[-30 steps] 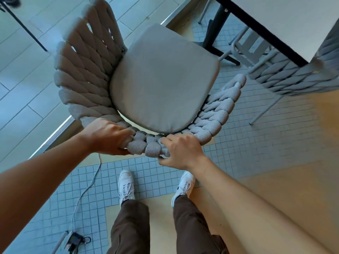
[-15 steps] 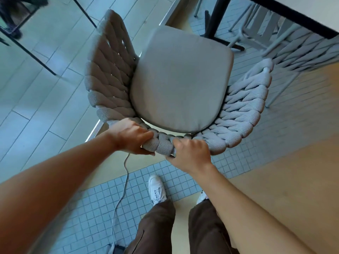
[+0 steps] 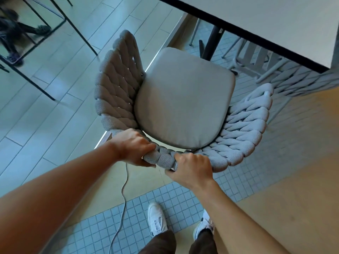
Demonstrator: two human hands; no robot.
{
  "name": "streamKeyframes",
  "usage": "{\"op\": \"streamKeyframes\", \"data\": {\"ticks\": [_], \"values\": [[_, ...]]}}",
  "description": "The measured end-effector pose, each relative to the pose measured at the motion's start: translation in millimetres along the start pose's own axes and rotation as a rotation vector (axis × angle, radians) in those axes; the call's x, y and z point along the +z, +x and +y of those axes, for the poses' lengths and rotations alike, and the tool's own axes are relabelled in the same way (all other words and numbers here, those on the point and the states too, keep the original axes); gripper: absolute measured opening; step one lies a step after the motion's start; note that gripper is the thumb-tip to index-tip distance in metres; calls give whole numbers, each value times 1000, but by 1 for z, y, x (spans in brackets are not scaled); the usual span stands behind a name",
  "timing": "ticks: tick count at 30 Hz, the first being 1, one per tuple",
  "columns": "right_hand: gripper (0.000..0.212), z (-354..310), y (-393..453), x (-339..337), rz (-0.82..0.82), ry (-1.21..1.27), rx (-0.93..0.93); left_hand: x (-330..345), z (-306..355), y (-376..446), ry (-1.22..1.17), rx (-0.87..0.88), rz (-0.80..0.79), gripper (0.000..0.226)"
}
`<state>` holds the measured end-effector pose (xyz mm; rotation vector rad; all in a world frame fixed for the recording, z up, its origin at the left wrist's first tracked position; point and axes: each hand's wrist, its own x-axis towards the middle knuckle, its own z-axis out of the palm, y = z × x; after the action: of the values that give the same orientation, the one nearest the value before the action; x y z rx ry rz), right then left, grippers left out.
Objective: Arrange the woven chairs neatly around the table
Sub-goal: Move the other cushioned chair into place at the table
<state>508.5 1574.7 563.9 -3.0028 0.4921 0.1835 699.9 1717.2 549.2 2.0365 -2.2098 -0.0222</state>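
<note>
A grey woven chair with a pale seat cushion stands right in front of me, its seat facing the white table at the top right. My left hand and my right hand both grip the thick woven top rim of the chair's back, close together. The front of the cushion lies just short of the table's dark edge. A second woven chair sits at the table's right corner, partly tucked under the top.
A dark table leg stands beyond the cushion. A white cable runs over the floor by my left foot. Thin black metal legs of other furniture stand at the upper left on the pale tiles.
With both hands holding the back rim, the chair has shifted toward the table; the table top now fills more of the upper right and I have stepped forward.
</note>
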Motion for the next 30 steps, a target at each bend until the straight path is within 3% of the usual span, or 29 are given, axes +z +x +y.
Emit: {"op": "streamKeyframes", "data": {"ticks": [9, 17, 25, 30], "values": [[47, 20, 22, -2, 11, 8, 30, 1, -19, 24, 26, -3, -30, 51], [46, 37, 44, -6, 38, -32, 28, 8, -39, 46, 86, -29, -155, 71], [47, 57, 66, -8, 53, -44, -5, 7, -55, 70, 77, -17, -111, 65], [47, 69, 72, -9, 56, 11, -44, 9, -56, 78, 83, -106, -113, 71]]}}
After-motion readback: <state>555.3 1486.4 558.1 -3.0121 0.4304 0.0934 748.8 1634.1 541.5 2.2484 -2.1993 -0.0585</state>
